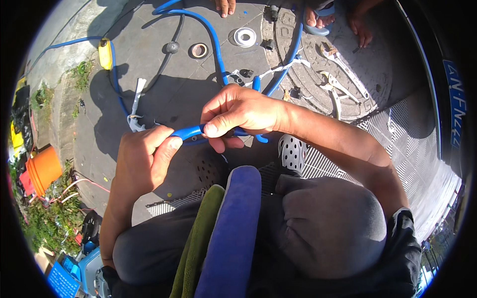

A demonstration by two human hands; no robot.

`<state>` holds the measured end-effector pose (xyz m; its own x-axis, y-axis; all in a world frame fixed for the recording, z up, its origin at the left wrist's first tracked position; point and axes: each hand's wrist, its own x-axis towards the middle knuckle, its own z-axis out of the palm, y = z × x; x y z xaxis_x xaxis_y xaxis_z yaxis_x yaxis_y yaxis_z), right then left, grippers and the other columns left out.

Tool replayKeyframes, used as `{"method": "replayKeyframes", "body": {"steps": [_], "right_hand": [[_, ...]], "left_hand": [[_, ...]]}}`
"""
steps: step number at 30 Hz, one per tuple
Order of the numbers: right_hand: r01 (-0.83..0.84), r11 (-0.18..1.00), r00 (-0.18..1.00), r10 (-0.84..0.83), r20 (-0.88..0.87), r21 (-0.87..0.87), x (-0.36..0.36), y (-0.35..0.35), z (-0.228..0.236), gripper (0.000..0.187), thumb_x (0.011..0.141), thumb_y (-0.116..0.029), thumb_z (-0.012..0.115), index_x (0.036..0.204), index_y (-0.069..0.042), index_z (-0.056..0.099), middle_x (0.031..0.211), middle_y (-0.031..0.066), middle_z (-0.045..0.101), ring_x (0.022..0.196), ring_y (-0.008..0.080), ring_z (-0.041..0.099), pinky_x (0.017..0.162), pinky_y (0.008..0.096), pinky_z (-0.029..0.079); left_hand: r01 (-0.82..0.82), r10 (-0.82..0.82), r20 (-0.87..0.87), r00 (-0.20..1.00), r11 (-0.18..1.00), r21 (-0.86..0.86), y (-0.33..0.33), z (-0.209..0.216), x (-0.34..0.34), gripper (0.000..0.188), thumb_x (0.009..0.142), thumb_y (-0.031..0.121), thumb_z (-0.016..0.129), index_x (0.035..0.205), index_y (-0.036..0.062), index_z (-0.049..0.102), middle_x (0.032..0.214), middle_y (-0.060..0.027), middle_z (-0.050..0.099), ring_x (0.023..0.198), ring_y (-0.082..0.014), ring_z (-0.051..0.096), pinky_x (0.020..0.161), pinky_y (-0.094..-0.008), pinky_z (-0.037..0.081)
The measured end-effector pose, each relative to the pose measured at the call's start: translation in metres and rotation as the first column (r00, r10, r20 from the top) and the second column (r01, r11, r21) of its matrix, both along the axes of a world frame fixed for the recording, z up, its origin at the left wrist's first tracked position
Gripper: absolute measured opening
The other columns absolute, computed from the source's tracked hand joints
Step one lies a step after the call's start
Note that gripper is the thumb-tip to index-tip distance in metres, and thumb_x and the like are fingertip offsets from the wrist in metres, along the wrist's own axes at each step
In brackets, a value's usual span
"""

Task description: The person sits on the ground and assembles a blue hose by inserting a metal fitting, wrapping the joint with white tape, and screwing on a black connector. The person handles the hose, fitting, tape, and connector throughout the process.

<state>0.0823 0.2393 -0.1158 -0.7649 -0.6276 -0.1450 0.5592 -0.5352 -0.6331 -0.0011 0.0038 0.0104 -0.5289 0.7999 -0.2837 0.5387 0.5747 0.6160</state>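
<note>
Grey paved ground [194, 90] spreads beneath and beyond both hands, with a round patterned cover [380, 62] set into it ahead and to the right of the right hand. A long blue hose [213, 37] loops over the paving beyond the hands. A purple cloth strip [231, 233] and an olive-green one [198, 238] lie just on the near side of the hands.

The right hand [241, 116] is closed around a short blue tube [189, 132], its thumb pressed on top. The left hand [146, 156] pinches the tube's other end, fingers curled and thumb close against it, so the tube spans the gap between the hands.

An orange bucket [44, 171] stands well left of the left hand. Ahead and right of the right hand, an adjustable wrench [346, 71] and a plier-like tool [329, 85] lie on the cover. A pale perforated clog [291, 151] sits just below the right wrist. Another person's hand [361, 32] reaches down beyond the wrench. Farther ahead of the right hand lie a white tape roll [238, 37] and a smaller brown roll [193, 50].
</note>
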Motion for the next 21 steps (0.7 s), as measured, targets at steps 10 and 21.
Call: {"method": "replayKeyframes", "body": {"steps": [10, 21], "right_hand": [[0.763, 0.488, 0.525, -0.086, -0.846, 0.424, 0.0, -0.008, -0.008, 0.03, 0.08, -0.012, 0.086, 0.103, -0.002, 0.069, 0.088, 0.0134, 0.07, 0.074, 0.0336, 0.071, 0.064, 0.0435, 0.055], [0.86, 0.386, 0.271, 0.211, -0.939, 0.335, 0.001, -0.01, -0.006, 0.034, 0.074, -0.005, 0.086, 0.103, 0.001, 0.068, 0.088, 0.0114, 0.067, 0.063, 0.0285, 0.07, 0.049, 0.0391, 0.052]], "left_hand": [[-0.379, 0.403, 0.445, 0.799, 0.914, -0.148, -0.014, -0.017, -0.011, 0.029, 0.107, 0.022, 0.06, 0.09, -0.0005, 0.067, 0.063, 0.0018, 0.051, 0.057, -0.0067, 0.044, 0.052, -0.0282, 0.034], [0.076, -0.048, 0.209, 0.977, 0.989, -0.127, -0.005, -0.014, -0.018, 0.017, 0.106, 0.022, 0.061, 0.107, 0.0047, 0.064, 0.072, -0.017, 0.064, 0.066, -0.0349, 0.064, 0.063, -0.0434, 0.048]]}}
